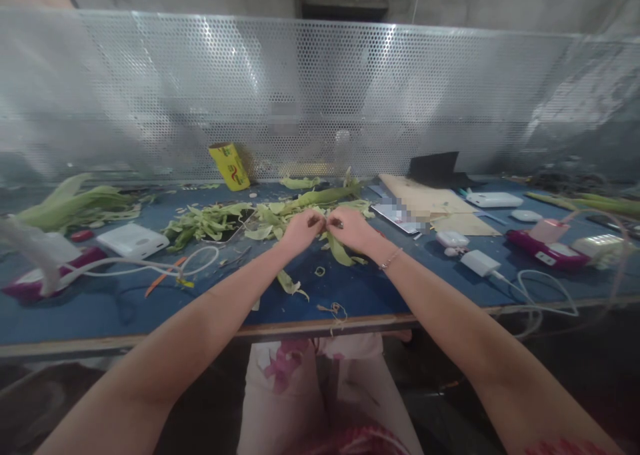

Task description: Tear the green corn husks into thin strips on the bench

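Through the head camera, I had the left hand [304,232] and right hand [353,227] close together over the blue table [370,302], fingers curled in and the fingertips almost meeting. I couldn't tell whether either was clamped on anything. The leafy green pieces [280,208] lay directly behind and around them, and a loose green leaf [340,250] drooped below the right hand.

Left of the hands I saw a heap of green strips [203,223] against a dark flat device [237,226], then a white box [133,240], a looping white cable [150,266] and an orange strip [165,276]. Large green leaves [70,202] covered the far left.

A yellow packet [230,166] leaned before the perforated screen [345,88], which closed off the table's back edge. To the right, a phone [397,216] lay nearest my working spot, beside brown paper [425,198] with a black folded piece [435,168] behind. Further right, a white charger [479,263] and a magenta power strip [545,252] crowded that side. A thin tangled strand [337,312] lay at the front edge.
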Motion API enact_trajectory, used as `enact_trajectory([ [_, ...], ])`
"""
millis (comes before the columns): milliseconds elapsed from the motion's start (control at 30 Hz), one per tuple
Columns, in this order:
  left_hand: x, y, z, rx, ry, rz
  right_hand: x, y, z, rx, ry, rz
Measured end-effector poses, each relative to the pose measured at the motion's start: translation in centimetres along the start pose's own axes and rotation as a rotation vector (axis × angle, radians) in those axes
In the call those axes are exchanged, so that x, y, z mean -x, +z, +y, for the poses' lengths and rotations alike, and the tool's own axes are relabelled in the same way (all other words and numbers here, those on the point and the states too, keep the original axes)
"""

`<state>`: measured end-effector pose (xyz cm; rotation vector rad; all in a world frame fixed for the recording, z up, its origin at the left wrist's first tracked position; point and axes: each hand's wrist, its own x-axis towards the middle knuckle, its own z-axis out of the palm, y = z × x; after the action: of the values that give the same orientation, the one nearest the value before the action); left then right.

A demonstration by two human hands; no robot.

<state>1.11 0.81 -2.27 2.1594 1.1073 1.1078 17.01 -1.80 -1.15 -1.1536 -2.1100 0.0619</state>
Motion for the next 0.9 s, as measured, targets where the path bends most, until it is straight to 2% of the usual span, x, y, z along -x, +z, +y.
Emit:
enact_trajectory([
  [267,0.0,0.0,0.5,-0.008,-0.002,-0.026,-0.2,0.2,0.5,-0.019,0.049,0.015],
  [433,0.0,0.0,0.7,0.053,-0.002,-0.028,-0.2,0.5,1.2,-0.130,0.080,0.053],
  [600,0.0,0.1,0.5,0.076,0.019,-0.029,-0.3,0.4,1.5,-0.076,-0.028,0.028],
  [667,0.0,0.1,0.6,0.076,0.018,-0.014,-0.3,0.4,1.4,-0.053,-0.029,0.034],
  [900,0.3,0.1,1.3,-0.155,0.084,0.016,-0.1,0.4,0.7,-0.019,0.033,0.004],
])
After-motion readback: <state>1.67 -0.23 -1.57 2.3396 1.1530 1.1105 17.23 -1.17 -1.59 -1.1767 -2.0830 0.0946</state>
